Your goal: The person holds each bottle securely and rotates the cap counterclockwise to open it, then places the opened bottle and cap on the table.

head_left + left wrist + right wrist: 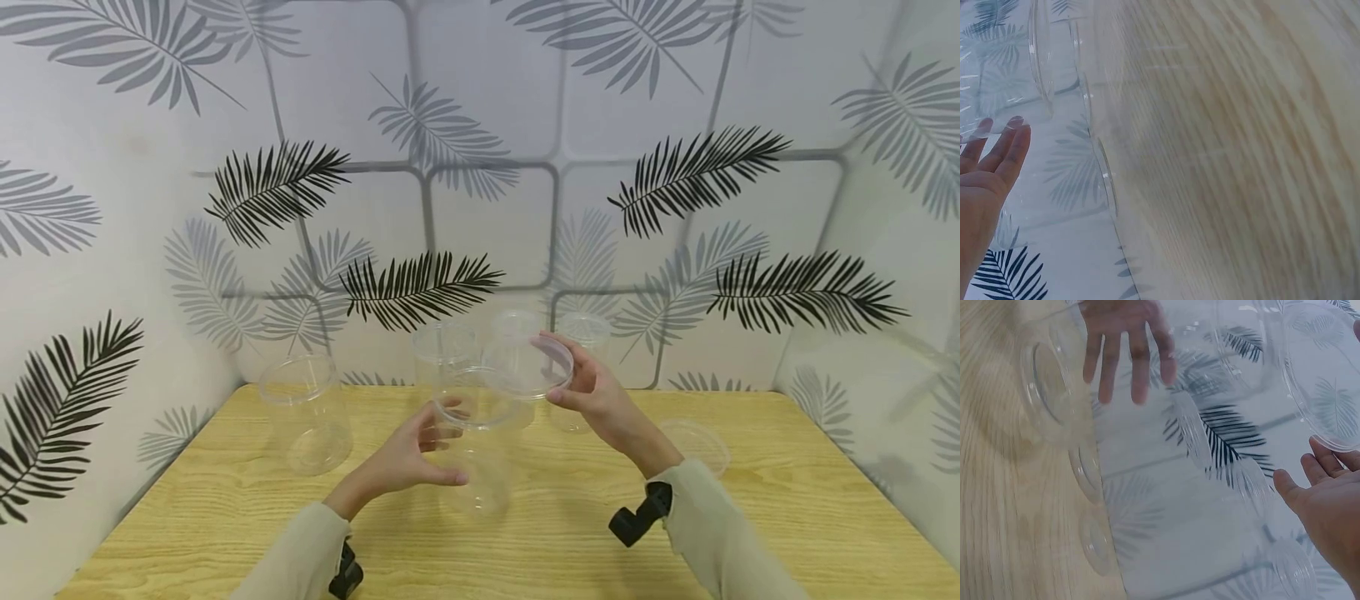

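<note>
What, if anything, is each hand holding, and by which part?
Right hand: clear lid, by its rim. Left hand: at the side of a clear jar, grip uncertain.

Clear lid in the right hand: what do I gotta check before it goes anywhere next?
1. Lid held by its edge in the right hand: ok.
2. Front jar open, no lid on it: ok.
3. Left hand at the front jar: ok.
4. Left hand's grip firm: cannot tell.
5. Jar bottom flat on the table: cannot tell.
6. Flat disc apart from the front jar: ok.
</note>
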Tool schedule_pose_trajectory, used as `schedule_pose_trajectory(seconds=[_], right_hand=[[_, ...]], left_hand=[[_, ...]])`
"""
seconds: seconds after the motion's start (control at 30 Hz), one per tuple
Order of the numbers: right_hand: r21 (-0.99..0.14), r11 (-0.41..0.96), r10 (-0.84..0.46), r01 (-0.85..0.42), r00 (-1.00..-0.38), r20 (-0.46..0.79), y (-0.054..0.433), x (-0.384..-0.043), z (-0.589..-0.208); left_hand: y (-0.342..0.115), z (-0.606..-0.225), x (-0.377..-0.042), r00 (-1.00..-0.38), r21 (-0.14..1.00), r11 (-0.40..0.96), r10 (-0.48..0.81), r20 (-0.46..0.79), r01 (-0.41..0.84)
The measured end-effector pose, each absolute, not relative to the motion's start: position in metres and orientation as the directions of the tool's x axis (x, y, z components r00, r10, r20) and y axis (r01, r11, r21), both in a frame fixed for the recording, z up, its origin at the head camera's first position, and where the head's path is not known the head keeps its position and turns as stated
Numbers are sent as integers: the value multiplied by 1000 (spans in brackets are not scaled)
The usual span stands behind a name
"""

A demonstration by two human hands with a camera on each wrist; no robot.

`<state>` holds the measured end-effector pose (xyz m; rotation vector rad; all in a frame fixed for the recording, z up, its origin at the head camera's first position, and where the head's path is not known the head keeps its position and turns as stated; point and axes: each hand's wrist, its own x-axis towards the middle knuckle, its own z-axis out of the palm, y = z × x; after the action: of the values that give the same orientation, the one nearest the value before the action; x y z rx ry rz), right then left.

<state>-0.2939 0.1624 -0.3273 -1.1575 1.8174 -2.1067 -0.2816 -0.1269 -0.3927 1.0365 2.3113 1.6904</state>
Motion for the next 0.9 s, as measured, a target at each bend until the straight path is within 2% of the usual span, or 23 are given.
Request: schedule_pose_trajectory(seconds=[0.2,0.4,0.67,0.9], right_hand=[[-888,-239,-503,-393,-732,459,185,-293,-326],[-910,-181,-512,-372,-755,410,209,-293,-328],[-935,51,-469,-350,-835,287,240,-295,-336],[-914,222,-460,-339,-863,208,262,-297,-346]], left_hand=[[-141,-395,-283,-803,862,204,507,312,464],[-158,-397,-287,-829,853,236,454,326,465],[-180,-401,-293,-863,847,287,387,326,448],[-196,-405,-295,-904,852,341,304,300,397]])
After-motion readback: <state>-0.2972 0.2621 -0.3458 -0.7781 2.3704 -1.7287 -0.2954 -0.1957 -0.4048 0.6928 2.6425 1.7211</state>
